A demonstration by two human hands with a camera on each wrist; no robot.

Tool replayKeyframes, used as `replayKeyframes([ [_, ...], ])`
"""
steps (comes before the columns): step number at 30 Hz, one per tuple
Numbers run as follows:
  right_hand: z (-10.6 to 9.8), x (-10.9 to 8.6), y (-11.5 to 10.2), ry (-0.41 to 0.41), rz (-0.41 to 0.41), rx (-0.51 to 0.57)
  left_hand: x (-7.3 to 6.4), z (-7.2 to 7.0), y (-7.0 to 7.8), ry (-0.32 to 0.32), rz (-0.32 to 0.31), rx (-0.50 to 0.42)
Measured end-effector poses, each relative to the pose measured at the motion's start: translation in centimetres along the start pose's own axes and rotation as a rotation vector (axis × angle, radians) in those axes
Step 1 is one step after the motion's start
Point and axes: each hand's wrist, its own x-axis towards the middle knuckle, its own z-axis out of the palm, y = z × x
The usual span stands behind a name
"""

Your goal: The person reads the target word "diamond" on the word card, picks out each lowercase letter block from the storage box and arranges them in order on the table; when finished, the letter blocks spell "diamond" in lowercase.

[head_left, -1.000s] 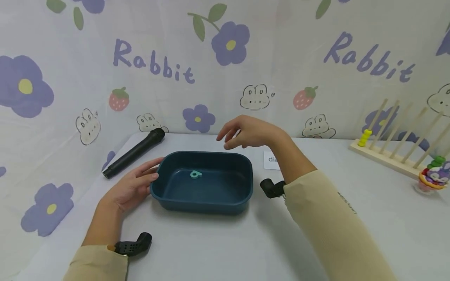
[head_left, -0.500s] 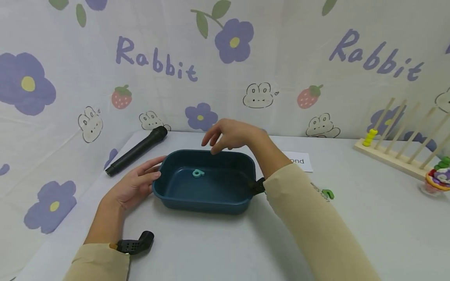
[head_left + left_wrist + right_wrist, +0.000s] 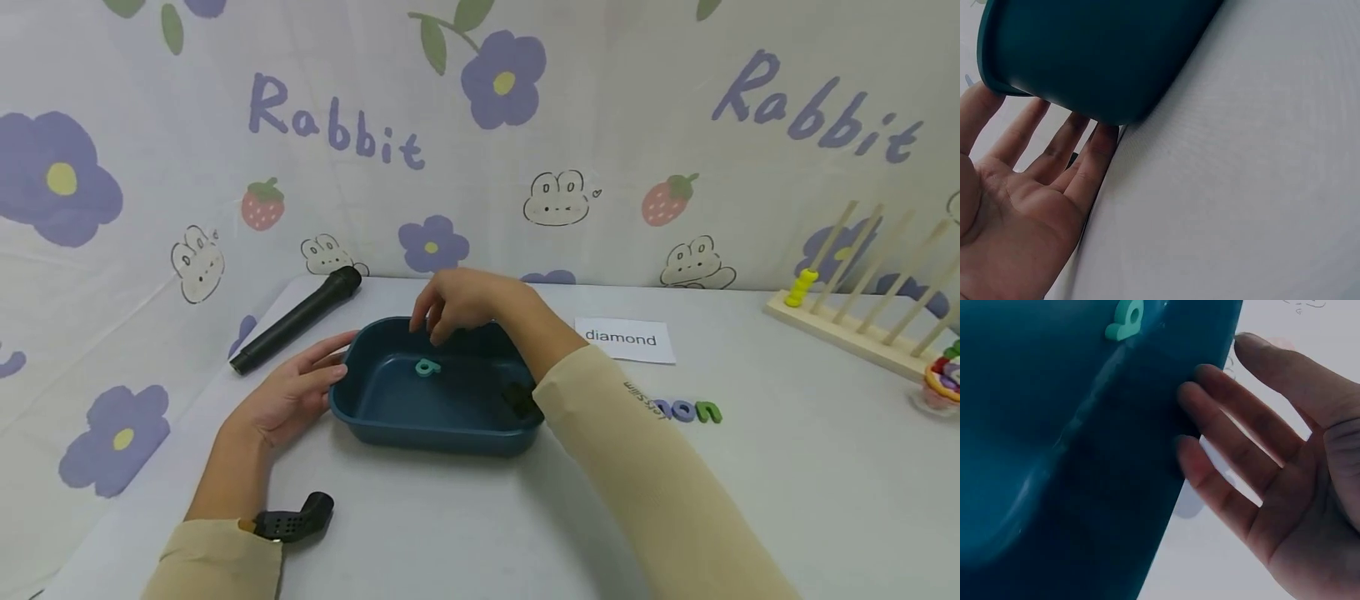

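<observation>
A dark teal rectangular basin (image 3: 438,437) stands on the white table. Inside it lies a small turquoise letter piece (image 3: 427,367), seen also in the right wrist view as a turquoise letter (image 3: 1125,322). My left hand (image 3: 288,392) rests on the basin's left end; in the left wrist view its fairly straight fingers (image 3: 1060,150) touch the outer wall and rim. My right hand (image 3: 457,300) reaches over the far rim with loosely bent fingers pointing down above the letter, and its palm shows nothing held in the right wrist view (image 3: 1285,487).
A black microphone (image 3: 300,321) lies behind my left hand. Right of the basin are a card reading "diamond" (image 3: 626,340) and coloured letters (image 3: 682,411), partly hidden by my right sleeve. At far right stand a wooden peg rack (image 3: 847,333) and a bowl of colourful pieces (image 3: 941,387).
My right hand has moved left and down over the basin toward the turquoise letter. The card and coloured letters have come out from behind the arm. My left hand stays at the basin's end.
</observation>
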Motion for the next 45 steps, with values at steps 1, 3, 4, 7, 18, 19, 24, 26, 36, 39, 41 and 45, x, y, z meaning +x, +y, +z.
replayKeyframes([
  [1,0.1,0.1,-0.1,-0.02,0.007,-0.004,0.0,0.0,-0.1,-0.001,-0.001,-0.002],
  [3,0.5,0.4,-0.2,-0.06,0.016,-0.019,-0.1,0.0,-0.2,0.0,-0.003,-0.003],
  [4,0.6,0.5,-0.2,-0.081,0.015,-0.023,-0.1,0.0,-0.3,0.001,-0.005,-0.002],
  [7,1.3,1.1,-0.1,-0.117,0.002,-0.037,-0.2,-0.2,-0.3,0.003,-0.014,-0.006],
  [18,2.8,2.2,0.2,-0.128,0.016,-0.125,0.3,0.0,-0.1,-0.022,-0.003,-0.039],
  [19,2.9,2.2,0.2,-0.127,0.021,-0.132,0.3,0.0,0.0,-0.023,-0.001,-0.04],
  [24,3.0,2.2,0.0,-0.1,0.043,-0.157,0.4,0.0,0.1,-0.003,0.0,-0.044],
  [26,3.2,2.2,-0.1,-0.097,0.048,-0.165,0.3,0.0,0.2,0.003,-0.002,-0.039],
  [36,4.0,2.1,0.2,-0.146,0.046,-0.209,0.3,-0.1,0.0,0.011,-0.011,-0.016],
  [39,4.1,2.1,0.3,-0.147,0.043,-0.209,0.3,0.0,0.0,0.011,-0.011,-0.012],
  [41,4.1,2.1,0.3,-0.151,0.039,-0.212,0.3,0.1,0.0,0.01,-0.01,-0.008],
  [45,4.1,2.1,0.4,-0.167,0.03,-0.203,0.3,0.1,0.1,0.01,-0.008,0.0],
])
